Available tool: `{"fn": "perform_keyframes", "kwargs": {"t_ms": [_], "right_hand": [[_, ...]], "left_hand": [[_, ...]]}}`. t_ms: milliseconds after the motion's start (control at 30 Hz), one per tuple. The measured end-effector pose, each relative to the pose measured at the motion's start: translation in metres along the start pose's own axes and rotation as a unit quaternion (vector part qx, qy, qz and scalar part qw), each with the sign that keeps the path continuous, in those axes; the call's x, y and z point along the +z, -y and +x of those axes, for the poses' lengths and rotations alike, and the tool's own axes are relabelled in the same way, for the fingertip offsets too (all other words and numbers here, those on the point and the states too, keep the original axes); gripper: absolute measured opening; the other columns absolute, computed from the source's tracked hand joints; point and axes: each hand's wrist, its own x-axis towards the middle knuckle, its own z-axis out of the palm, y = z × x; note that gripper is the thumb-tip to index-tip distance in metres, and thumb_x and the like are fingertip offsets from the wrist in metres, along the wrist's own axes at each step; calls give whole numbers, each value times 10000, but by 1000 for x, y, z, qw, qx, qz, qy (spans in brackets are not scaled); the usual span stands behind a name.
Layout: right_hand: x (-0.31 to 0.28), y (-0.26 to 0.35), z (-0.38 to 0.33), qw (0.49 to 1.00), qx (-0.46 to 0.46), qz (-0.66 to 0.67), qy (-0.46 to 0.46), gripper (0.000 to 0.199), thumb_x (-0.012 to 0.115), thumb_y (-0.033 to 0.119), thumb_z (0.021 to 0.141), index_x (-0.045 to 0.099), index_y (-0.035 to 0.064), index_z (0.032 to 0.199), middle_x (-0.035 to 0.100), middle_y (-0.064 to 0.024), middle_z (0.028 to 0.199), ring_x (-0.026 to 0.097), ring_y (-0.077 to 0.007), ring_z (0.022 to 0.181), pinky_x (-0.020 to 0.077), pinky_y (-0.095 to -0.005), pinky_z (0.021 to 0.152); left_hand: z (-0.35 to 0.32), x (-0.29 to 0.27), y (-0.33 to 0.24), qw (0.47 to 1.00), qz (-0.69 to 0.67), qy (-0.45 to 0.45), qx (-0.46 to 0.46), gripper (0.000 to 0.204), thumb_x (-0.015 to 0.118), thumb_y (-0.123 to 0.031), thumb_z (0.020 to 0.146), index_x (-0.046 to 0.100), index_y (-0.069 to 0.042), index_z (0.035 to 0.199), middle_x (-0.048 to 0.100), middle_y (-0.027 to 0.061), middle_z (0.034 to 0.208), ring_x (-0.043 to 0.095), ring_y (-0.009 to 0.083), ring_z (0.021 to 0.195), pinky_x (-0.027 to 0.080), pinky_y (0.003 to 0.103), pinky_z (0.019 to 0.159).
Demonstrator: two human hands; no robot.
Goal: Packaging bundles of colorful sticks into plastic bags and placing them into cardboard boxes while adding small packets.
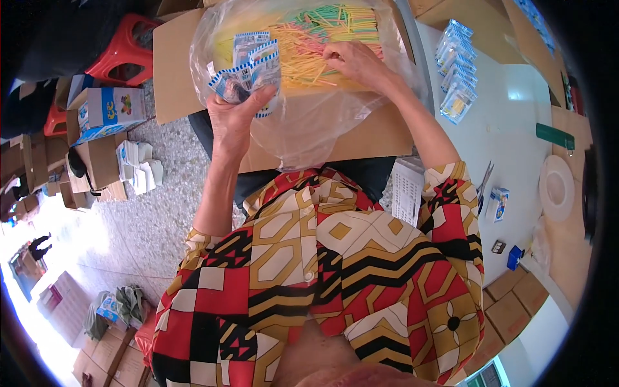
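My left hand (237,116) is closed around several small clear packets (263,64) with blue-and-white striped ends, fanned out above the thumb. Below them, an open cardboard box (329,129) stands in front of me, lined with a clear plastic bag (290,122). Inside lies a heap of thin plastic sticks (303,55), yellow and orange nearer, pink and green farther off. My right hand (361,64) reaches over the heap from the right, its fingers curled and pinched together at the sticks. Whatever is between those fingertips is hidden.
On the pale table to the right lies a row of similar packets (458,71), with scissors (485,184), a small blue-and-white box (498,204) and a green case (555,137). A white plastic basket (407,187) sits beside my lap. Leftward are a red stool (126,55) and cartons (106,113).
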Motion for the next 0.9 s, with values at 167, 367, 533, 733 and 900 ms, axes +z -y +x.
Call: {"fn": "perform_keyframes", "kwargs": {"t_ms": [167,367,533,733,900], "right_hand": [[-6,-18,-11,984,86,-78,136,117,562,120,734,558,10,773,577,-120,670,574,-249,688,435,-327,643],[-5,-27,-36,989,79,-55,110,163,625,105,654,554,-12,744,585,-120,681,575,-248,667,446,-330,629],[1,-24,-27,986,82,-53,134,148,597,118,655,555,-23,640,571,-147,626,567,-285,619,439,-364,591],[-8,-2,-12,953,134,-104,251,155,608,125,655,575,-27,648,582,-135,621,566,-264,610,439,-344,585],[7,-27,-17,967,100,-40,229,151,606,134,663,575,-12,642,555,-161,608,560,-272,599,417,-376,565]], "left_hand": [[-2,-3,-2,1000,-20,-4,2,291,717,0,690,632,-33,966,650,23,888,598,89,778,469,241,747],[-4,1,1,999,-28,-12,-11,291,721,-8,687,632,-40,963,647,15,886,592,84,790,467,247,752],[-3,4,2,1000,12,8,-20,274,729,-45,689,639,-45,949,641,3,866,579,75,765,457,240,735],[-4,5,1,1000,1,9,-19,278,726,-41,690,641,-45,954,646,8,875,586,78,776,458,240,740],[-3,7,2,1000,-5,14,-26,266,719,-31,695,646,-44,950,651,13,873,591,80,776,458,238,741]]}}
